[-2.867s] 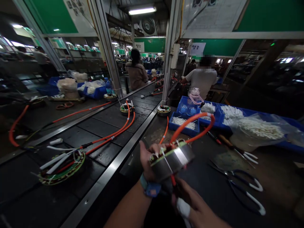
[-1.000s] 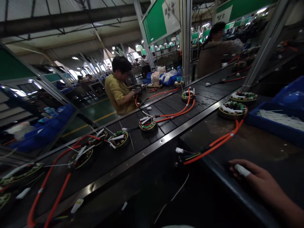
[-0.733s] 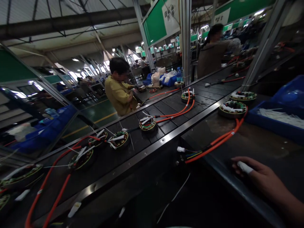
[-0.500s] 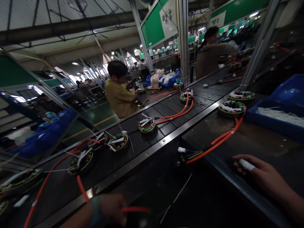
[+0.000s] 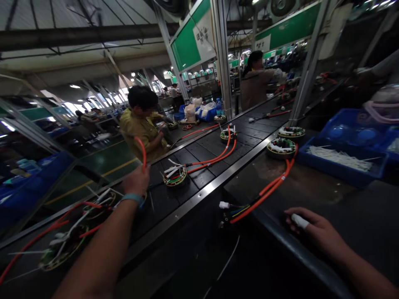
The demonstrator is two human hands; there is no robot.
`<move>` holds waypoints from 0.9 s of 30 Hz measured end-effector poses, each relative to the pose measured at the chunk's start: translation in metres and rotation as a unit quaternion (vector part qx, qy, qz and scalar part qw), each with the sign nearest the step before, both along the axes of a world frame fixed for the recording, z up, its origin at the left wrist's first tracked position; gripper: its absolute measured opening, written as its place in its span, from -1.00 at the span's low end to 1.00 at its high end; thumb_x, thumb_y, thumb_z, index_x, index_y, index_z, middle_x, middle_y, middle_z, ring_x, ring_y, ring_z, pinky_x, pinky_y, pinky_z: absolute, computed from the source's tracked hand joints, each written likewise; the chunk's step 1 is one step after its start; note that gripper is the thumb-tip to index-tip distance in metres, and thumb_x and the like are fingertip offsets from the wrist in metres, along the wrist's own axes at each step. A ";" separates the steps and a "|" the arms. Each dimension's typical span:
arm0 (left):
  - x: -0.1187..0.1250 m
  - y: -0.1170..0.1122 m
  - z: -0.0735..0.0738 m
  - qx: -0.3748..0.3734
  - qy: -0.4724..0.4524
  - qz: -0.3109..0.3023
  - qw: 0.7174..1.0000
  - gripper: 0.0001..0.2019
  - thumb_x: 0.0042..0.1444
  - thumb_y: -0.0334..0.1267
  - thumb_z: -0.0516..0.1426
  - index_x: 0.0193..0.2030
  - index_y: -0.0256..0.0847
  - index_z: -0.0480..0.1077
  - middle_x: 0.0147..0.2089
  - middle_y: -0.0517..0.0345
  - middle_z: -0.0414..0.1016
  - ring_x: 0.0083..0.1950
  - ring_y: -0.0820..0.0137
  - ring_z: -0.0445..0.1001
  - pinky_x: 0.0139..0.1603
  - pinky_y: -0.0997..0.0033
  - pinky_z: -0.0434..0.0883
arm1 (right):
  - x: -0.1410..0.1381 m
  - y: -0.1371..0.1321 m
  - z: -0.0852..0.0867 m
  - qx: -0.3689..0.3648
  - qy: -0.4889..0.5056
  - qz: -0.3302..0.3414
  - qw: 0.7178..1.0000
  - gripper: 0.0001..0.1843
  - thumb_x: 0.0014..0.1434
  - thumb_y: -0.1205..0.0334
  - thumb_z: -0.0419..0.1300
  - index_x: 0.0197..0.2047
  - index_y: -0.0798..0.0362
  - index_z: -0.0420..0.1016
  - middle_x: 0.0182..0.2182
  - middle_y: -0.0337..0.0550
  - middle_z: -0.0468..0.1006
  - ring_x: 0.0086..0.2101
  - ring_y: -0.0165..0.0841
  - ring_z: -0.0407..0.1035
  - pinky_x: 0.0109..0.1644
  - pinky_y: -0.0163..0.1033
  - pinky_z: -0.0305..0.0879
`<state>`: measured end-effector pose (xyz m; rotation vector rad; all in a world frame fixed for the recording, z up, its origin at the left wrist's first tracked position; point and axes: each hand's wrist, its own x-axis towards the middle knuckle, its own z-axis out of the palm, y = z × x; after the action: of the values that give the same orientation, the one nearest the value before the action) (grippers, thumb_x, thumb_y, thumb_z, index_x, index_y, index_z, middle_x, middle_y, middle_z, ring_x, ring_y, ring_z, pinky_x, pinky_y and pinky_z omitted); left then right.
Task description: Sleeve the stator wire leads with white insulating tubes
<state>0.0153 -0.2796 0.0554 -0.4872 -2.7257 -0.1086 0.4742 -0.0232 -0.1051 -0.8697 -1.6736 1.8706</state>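
My left hand [image 5: 137,181], with a teal band at the wrist, reaches over the black conveyor and is closed around a short orange cable [image 5: 142,153] that sticks up from the fist. Below the hand, a ring-shaped motor stator is mostly hidden; another stator [image 5: 175,176] with white sleeves and orange cables sits just right of it. My right hand [image 5: 304,224] rests on the dark bench near its edge, fingers curled in, a white wrap [image 5: 299,221] on one digit; nothing shows in it. Ahead of it lies a stator [image 5: 281,148] whose orange cable [image 5: 264,199] ends in a white connector.
A metal rail [image 5: 215,189] separates the conveyor from my bench. More stators [image 5: 62,249] with cables lie at the left. A blue bin [image 5: 343,172] of thin white sleeves stands at the right. Across the line, a person in a yellow-brown shirt [image 5: 140,128] works; another sits farther back.
My left hand has moved up and forward from the near side of the rail to over the conveyor, carrying the orange cable. My right hand stays at the bench; the view has turned slightly right.
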 end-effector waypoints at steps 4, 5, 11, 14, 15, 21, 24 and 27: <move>-0.010 0.019 -0.023 -0.059 -0.060 -0.032 0.996 -0.62 0.01 0.01 0.06 -0.44 -0.29 0.49 -0.43 -0.14 0.53 -0.33 0.07 0.48 -0.34 0.25 0.33 | -0.002 -0.002 0.002 -0.002 0.000 0.007 1.000 -0.57 -0.02 -0.08 0.26 -0.21 0.08 0.54 -0.40 -0.09 0.53 -0.45 -0.34 0.37 -0.39 -0.27 0.29; -0.009 0.022 -0.024 -0.065 -0.053 -0.041 0.996 -0.61 0.02 0.00 0.04 -0.42 -0.30 0.50 -0.38 -0.18 0.53 -0.27 0.01 0.47 -0.30 0.18 0.34 | -0.002 -0.002 0.002 -0.001 -0.005 0.011 1.000 -0.55 -0.02 -0.10 0.25 -0.21 0.09 0.54 -0.40 -0.09 0.53 -0.45 -0.34 0.37 -0.39 -0.27 0.29; 0.021 0.095 -0.021 -0.081 -0.028 -0.268 0.959 -0.60 0.24 -0.14 -0.17 0.03 -0.15 0.38 0.14 0.07 0.37 0.15 0.27 0.31 0.12 0.36 0.23 | -0.004 -0.004 -0.002 -0.023 -0.010 0.005 1.000 -0.55 -0.04 -0.13 0.25 -0.24 0.07 0.55 -0.43 -0.10 0.52 -0.48 -0.34 0.36 -0.43 -0.27 0.27; 0.042 0.163 -0.041 -0.130 -0.083 -0.396 0.905 -0.71 0.23 -0.12 -0.05 -0.02 -0.01 0.41 0.08 0.22 0.42 0.08 0.38 0.36 0.09 0.48 0.27 | -0.006 -0.006 0.000 -0.039 0.006 -0.004 0.999 -0.61 -0.02 -0.09 0.25 -0.25 0.04 0.56 -0.44 -0.13 0.52 -0.49 -0.36 0.35 -0.45 -0.29 0.25; 0.048 0.185 -0.050 -0.145 -0.099 -0.420 0.890 -0.75 0.21 -0.14 0.00 -0.04 -0.02 0.42 0.05 0.21 0.44 0.04 0.39 0.39 0.07 0.47 0.30 | -0.006 -0.006 0.001 -0.041 0.012 -0.001 0.999 -0.63 -0.01 -0.07 0.25 -0.25 0.04 0.56 -0.45 -0.14 0.51 -0.49 -0.36 0.35 -0.45 -0.30 0.25; 0.066 0.268 -0.097 -0.160 -0.103 -0.411 0.891 -0.70 0.20 -0.17 0.09 0.01 -0.27 0.32 0.03 0.00 0.37 -0.01 0.27 0.41 -0.02 0.09 0.39 | -0.008 -0.005 -0.006 -0.071 0.049 0.002 0.996 -0.69 0.01 0.00 0.26 -0.24 0.03 0.55 -0.44 -0.15 0.51 -0.48 -0.38 0.35 -0.43 -0.30 0.23; 0.068 0.274 -0.105 -0.140 -0.091 -0.409 0.897 -0.69 0.21 -0.19 0.08 0.06 -0.24 0.29 0.12 -0.01 0.31 0.07 0.23 0.35 0.05 0.04 0.34 | -0.010 -0.004 -0.010 -0.096 0.067 0.000 0.993 -0.73 0.01 0.05 0.28 -0.25 0.03 0.55 -0.45 -0.16 0.51 -0.48 -0.39 0.35 -0.44 -0.31 0.21; 0.068 0.277 -0.103 -0.127 -0.111 -0.392 0.904 -0.69 0.21 -0.18 0.08 0.05 -0.24 0.30 0.11 -0.01 0.31 0.08 0.22 0.34 0.06 0.02 0.33 | -0.012 -0.002 -0.011 -0.120 0.089 -0.003 0.989 -0.73 -0.01 0.07 0.30 -0.26 0.05 0.55 -0.46 -0.16 0.51 -0.50 -0.41 0.34 -0.46 -0.33 0.19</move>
<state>0.0834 -0.0023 -0.0475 -1.7172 -2.5768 -0.0112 0.4627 -0.0256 -0.1160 -0.7703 -1.3592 2.1084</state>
